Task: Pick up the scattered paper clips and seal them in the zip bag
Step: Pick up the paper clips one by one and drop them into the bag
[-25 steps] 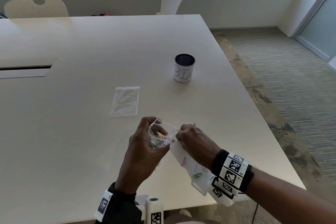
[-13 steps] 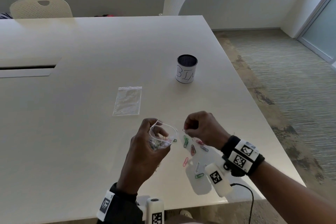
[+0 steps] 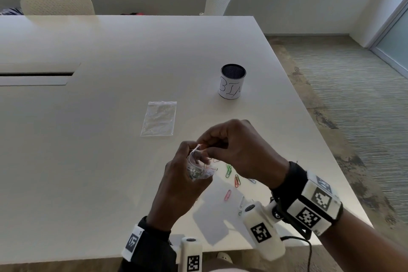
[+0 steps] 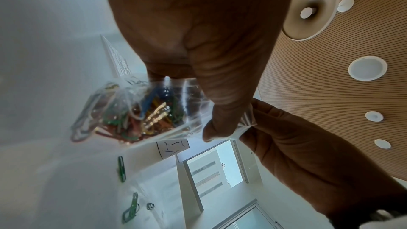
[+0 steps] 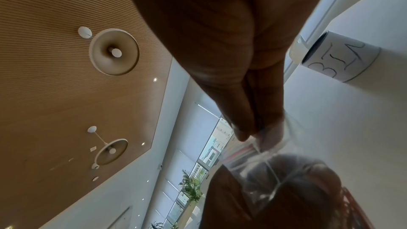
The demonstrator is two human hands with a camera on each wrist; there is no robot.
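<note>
The left hand held a small clear zip bag above the smooth pale table, thumb and fingers curled round its crinkled film – inside lay a tangle of coloured wire clips. The right hand had its fingertips pinched together at the bag's mouth; whether they held a clip could not be told. More clips lay loose just right of the bag – a second flat bag and a round mesh cup stood farther off
</note>
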